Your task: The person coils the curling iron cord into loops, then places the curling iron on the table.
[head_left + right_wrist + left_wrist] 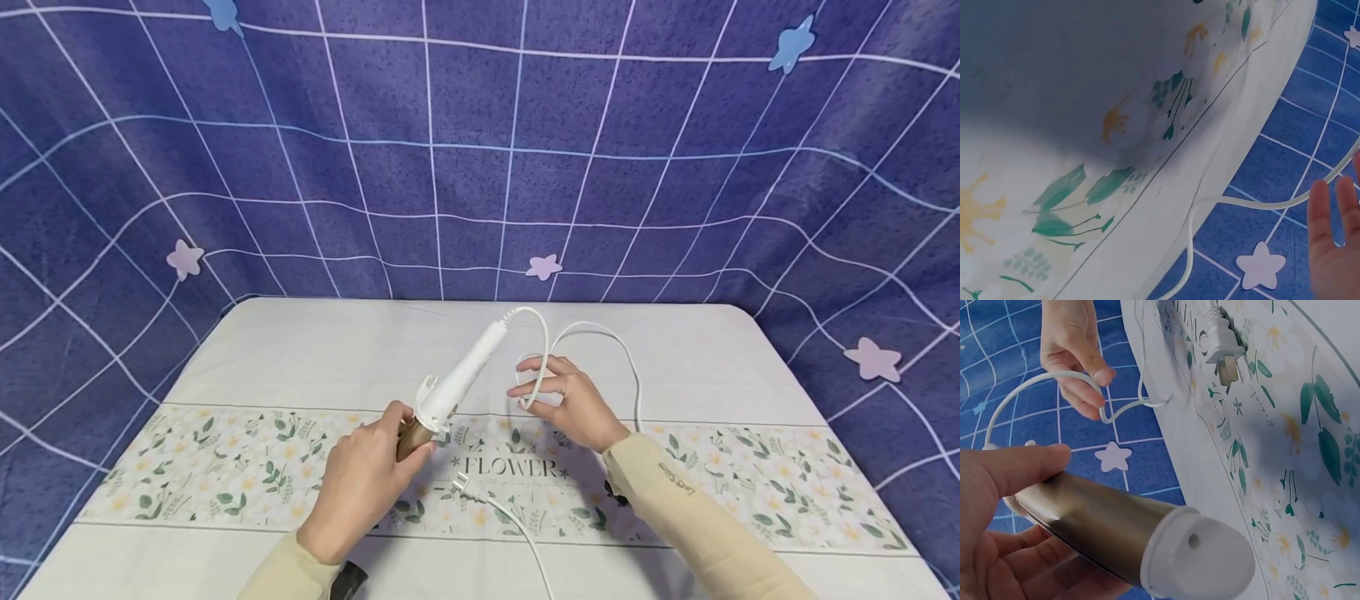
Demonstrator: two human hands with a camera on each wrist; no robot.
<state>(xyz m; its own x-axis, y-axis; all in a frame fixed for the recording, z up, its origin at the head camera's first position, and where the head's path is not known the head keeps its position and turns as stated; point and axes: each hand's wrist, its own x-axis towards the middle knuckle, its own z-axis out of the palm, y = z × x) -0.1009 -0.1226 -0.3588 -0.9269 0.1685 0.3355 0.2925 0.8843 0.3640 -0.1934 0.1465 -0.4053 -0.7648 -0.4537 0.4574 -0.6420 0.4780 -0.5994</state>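
Note:
A curling iron with a white handle (468,371), gold-brown barrel (1091,519) and white tip (1204,559) is held up at a slant above the table. My left hand (367,467) grips it around the barrel, thumb on one side and fingers on the other. The white cord (546,350) leaves the handle's end and loops down past my right hand (577,404). The right fingers are spread and loosely bent, with the cord running across them. In the right wrist view, only some right fingers (1319,219) show at the edge, close to the cord.
The cord's two-pin plug (467,486) lies on the white table (337,350), below the printed word FLOWER on a floral strip (247,467). More cord trails behind the right hand and towards the front edge. A blue grid curtain (465,183) with stars surrounds the table's back and sides.

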